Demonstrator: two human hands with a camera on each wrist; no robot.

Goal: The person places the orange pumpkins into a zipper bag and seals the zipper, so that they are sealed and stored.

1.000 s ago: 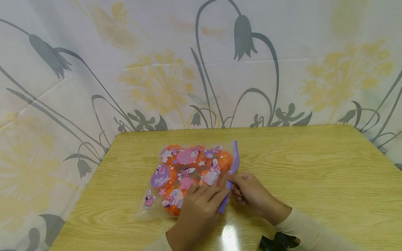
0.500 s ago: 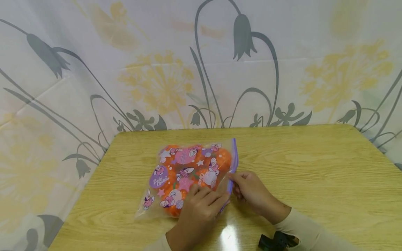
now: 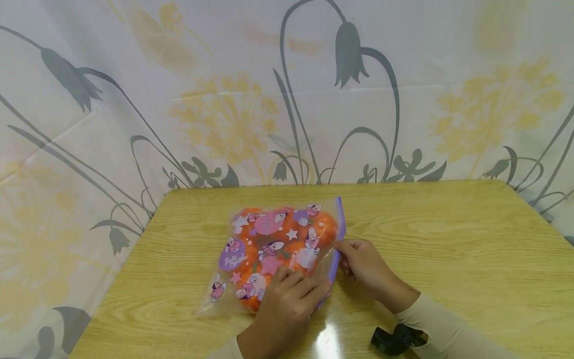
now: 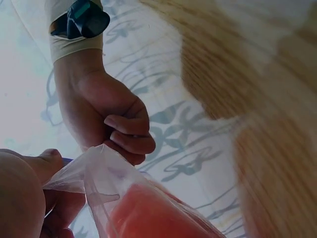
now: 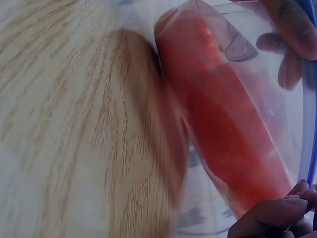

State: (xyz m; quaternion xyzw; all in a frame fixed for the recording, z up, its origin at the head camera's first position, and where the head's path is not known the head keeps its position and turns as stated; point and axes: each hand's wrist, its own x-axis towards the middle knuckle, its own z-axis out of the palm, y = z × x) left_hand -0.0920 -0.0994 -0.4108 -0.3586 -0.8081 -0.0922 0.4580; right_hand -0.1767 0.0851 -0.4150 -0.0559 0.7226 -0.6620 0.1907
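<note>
A clear zip bag point(image 3: 257, 249) printed with pink and purple cartoon figures lies on the table in the head view. Round orange things with bits of green show through its plastic. Its purple zip edge point(image 3: 342, 224) faces right. My left hand point(image 3: 289, 304) lies over the bag's near right part and grips the near end of that edge between thumb and fingers. Farther along the same edge, my right hand point(image 3: 369, 271) pinches the zip strip, its other fingers curled. Through the plastic in the right wrist view, orange contents point(image 5: 213, 109) look packed together, apart from the zip.
The wood-grain table point(image 3: 448, 249) extends on both sides of the bag. Behind it hangs a pale cloth point(image 3: 403, 109) with grey and yellow flowers. A black device point(image 3: 394, 340) is strapped at the right sleeve.
The bag has shifted slightly to the right. My right hand has moved a little right and away from me, still pinching the zip edge. My left hand keeps its grip.
</note>
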